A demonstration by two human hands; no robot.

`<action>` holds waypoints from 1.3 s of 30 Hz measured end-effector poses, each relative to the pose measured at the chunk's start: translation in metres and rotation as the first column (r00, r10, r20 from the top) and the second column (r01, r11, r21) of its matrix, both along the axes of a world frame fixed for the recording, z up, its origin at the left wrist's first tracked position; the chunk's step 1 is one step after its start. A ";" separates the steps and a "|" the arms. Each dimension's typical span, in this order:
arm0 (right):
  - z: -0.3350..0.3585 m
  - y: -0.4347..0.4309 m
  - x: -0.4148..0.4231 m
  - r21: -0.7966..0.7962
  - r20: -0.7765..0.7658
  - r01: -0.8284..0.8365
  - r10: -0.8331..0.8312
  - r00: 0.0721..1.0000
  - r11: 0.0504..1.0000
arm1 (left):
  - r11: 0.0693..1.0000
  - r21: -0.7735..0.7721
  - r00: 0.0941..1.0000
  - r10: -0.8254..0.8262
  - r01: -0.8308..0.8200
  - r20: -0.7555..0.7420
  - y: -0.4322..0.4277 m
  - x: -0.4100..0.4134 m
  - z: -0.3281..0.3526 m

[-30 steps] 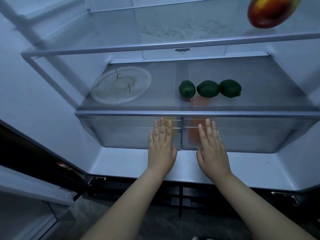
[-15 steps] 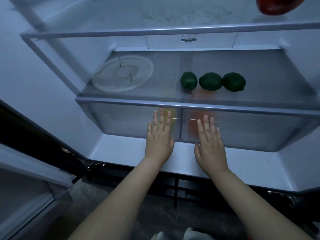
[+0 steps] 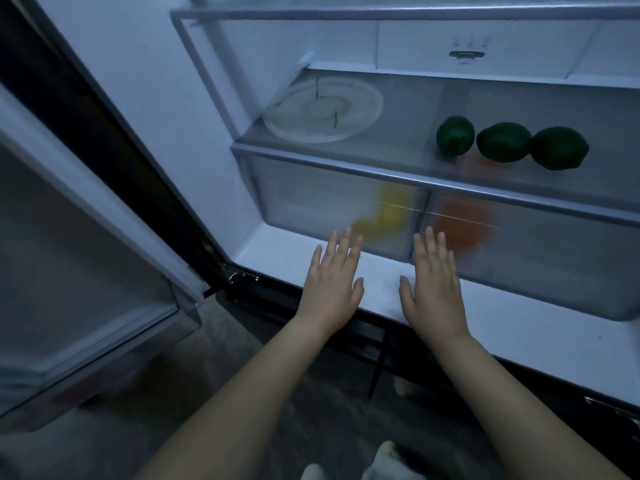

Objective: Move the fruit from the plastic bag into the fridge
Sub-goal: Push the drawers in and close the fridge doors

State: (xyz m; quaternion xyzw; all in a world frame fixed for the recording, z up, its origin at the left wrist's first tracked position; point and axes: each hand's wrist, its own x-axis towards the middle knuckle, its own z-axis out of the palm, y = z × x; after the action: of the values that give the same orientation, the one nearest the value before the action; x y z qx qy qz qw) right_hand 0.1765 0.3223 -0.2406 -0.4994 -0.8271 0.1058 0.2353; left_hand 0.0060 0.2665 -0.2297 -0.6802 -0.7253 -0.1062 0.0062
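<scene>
Left hand (image 3: 331,285): flat, fingers spread, empty | right hand (image 3: 433,285): flat, empty, before crisper drawers (image 3: 332,206) | blurred yellow and orange fruit behind frosted fronts, type unclear | three green fruits (image 3: 504,142) on glass shelf (image 3: 408,133) beside clear plate (image 3: 323,110) | plastic bag unseen.

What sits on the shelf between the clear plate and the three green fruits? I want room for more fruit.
Nothing: in the head view, the shelf is bare between the clear plate and the nearest of the green fruits.
</scene>
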 end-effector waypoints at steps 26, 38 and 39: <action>0.049 -0.241 -0.269 0.091 -0.014 -0.646 0.649 0.760 0.758 | 0.882 0.144 0.888 0.458 -0.449 -0.033 -0.316 -0.223 0.043; 0.033 -0.312 -0.324 -0.066 0.165 -0.722 0.721 0.673 0.688 | 0.817 0.002 0.817 0.577 -0.577 -0.002 -0.404 -0.252 0.018; 0.031 -0.315 -0.323 -0.072 0.180 -0.719 0.718 0.673 0.692 | 0.815 0.004 0.815 0.579 -0.579 0.008 -0.408 -0.253 0.017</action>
State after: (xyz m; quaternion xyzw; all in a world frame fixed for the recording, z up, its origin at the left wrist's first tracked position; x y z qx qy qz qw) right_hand -0.1469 0.0075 -0.2091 -0.1416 -0.9756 0.1385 0.0945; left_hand -0.2465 -0.1410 -0.2126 -0.4272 -0.8974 -0.1036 0.0382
